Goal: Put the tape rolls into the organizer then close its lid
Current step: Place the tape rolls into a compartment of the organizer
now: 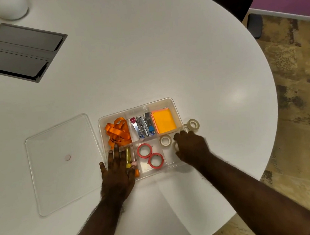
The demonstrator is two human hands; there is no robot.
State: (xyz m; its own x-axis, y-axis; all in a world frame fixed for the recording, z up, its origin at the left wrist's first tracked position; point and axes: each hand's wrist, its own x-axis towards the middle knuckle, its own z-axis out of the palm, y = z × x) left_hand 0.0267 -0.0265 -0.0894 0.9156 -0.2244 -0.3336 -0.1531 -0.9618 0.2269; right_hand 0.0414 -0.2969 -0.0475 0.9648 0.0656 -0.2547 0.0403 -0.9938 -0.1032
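Left hand [117, 169]: flat and open, palm down, fingers spread over the organizer's near-left corner, covering part of the compartment with a yellow marker [128, 157].
Right hand [191, 148]: over the organizer's near-right compartment, knuckles up and fingers curled; a pale ring shows at its fingertips, but whether the fingers grip it I cannot tell.
White tape roll in organizer [165, 140]: lying flat in the near-right compartment, just beside the right hand.
White tape roll on table [193, 124]: outside the organizer, just beside its right wall, beyond the right hand; another pale roll seems to sit against it, partly hidden.
Red tape rolls [150, 155]: two, lying flat in the near-middle compartment, one nearer the camera than the other.
Organizer [173, 106]: clear plastic tray with dividers, lid off, resting on the table in front of the person.
Orange ribbon [118, 132]: heaped in the far-left compartment.
Metal clippers [142, 127]: several side by side in the far-middle compartment.
Orange sticky notes [164, 121]: stacked in the far-right compartment.
Lid [64, 162]: clear, flat on the table just left of the organizer, a small round spot at its centre.
Table [144, 52]: white with a rounded edge.
Grey panel [19, 52]: set into the tabletop at far left.
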